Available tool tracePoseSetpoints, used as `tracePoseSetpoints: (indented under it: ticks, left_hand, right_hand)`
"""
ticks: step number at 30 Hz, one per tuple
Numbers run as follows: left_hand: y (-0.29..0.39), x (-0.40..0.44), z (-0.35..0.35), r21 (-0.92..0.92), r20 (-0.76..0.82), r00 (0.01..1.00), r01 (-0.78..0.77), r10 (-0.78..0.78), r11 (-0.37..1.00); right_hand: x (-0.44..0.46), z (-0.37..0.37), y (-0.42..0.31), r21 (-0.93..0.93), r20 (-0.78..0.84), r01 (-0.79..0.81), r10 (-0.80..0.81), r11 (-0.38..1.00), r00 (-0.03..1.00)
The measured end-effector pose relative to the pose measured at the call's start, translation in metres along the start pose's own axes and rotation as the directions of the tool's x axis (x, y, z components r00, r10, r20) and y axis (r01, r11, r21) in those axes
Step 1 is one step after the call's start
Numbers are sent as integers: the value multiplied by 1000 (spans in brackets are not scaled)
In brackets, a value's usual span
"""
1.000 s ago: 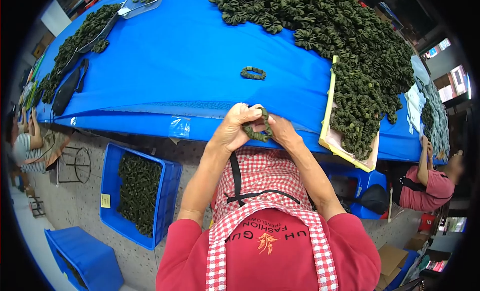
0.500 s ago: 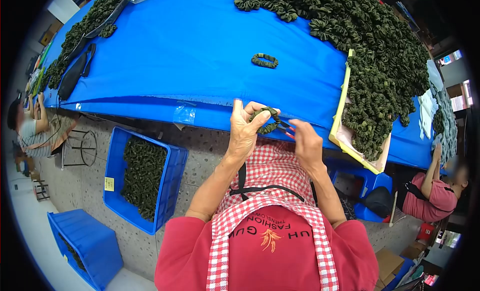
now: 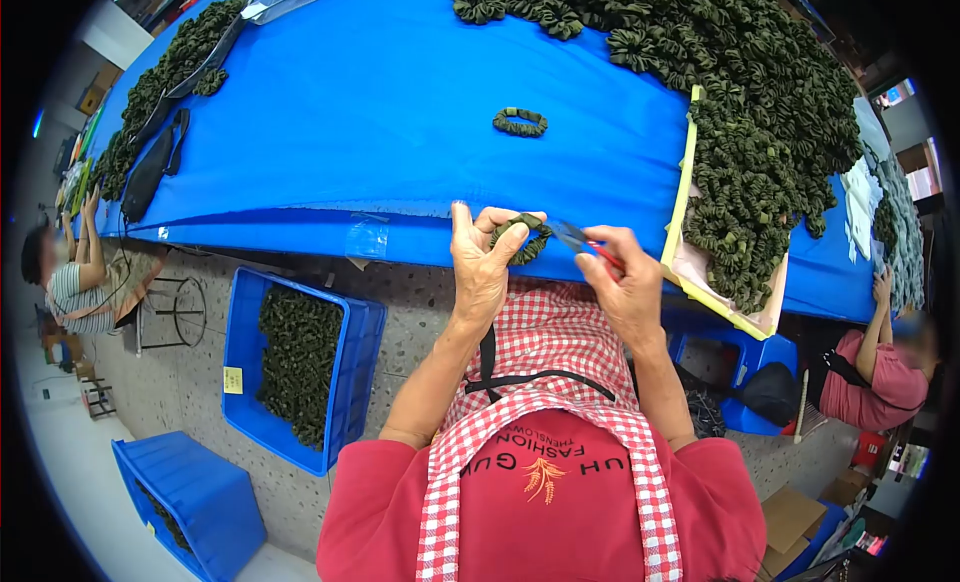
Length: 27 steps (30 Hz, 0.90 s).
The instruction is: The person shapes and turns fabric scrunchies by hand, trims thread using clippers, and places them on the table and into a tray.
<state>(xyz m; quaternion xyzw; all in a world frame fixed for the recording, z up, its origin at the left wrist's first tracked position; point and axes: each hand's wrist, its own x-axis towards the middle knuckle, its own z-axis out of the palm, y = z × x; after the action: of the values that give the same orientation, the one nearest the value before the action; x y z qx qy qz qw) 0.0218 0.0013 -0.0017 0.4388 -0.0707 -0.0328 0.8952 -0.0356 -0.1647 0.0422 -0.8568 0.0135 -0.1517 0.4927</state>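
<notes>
My left hand (image 3: 481, 274) is closed on a dark green scrunchie (image 3: 537, 246), pinching its upper left side near the front edge of the blue-covered table. In my right hand (image 3: 628, 282) is a pair of snips (image 3: 571, 236) with red handles and dark blades. The blades point left, at the scrunchie's upper right side; I cannot tell whether they touch it. Farther back on the blue cloth (image 3: 330, 132) lies a second scrunchie (image 3: 521, 122), flat and ring-shaped.
A large pile of scrunchies (image 3: 740, 62) covers the table's right side, beside a yellow-rimmed tray (image 3: 688, 172) full of more. Blue crates (image 3: 365, 367) stand on the floor at left. Co-workers sit at far left (image 3: 85, 287) and far right (image 3: 880, 372).
My right hand has turned and shifted slightly right, and the snips' blades now show more clearly beside the scrunchie. My left hand keeps its pinch. The whole view has shifted a little.
</notes>
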Motion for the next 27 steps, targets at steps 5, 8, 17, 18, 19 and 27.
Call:
tracePoseSetpoints:
  ticks: [5, 8, 17, 18, 19, 27]
  left_hand:
    - [-2, 0, -5, -7, -6, 999, -53, 53, 999]
    - [-5, -1, -7, -4, 4, 999, -49, 49, 999]
    - [-6, -1, -5, -65, 6, 999, -31, 31, 997]
    - [-6, -3, -5, -75, 6, 1000, -25, 26, 997]
    - [-5, -2, -5, -76, 12, 1000, -27, 28, 997]
    - [-11, -9, -10, -55, -3, 1000, -27, 27, 998]
  right_hand:
    - [12, 30, 1, 2, 45, 156, -156, 988, 987]
    - [13, 34, 1, -40, 9, 246, -246, 968, 969]
    - [12, 35, 0, -127, 19, 286, -286, 950, 958]
    - [11, 35, -1, -135, 26, 275, -274, 952, 961]
    - [11, 35, -1, -136, 20, 277, -277, 951, 961]
    - [5, 46, 11, -114, -41, 339, -345, 934, 938]
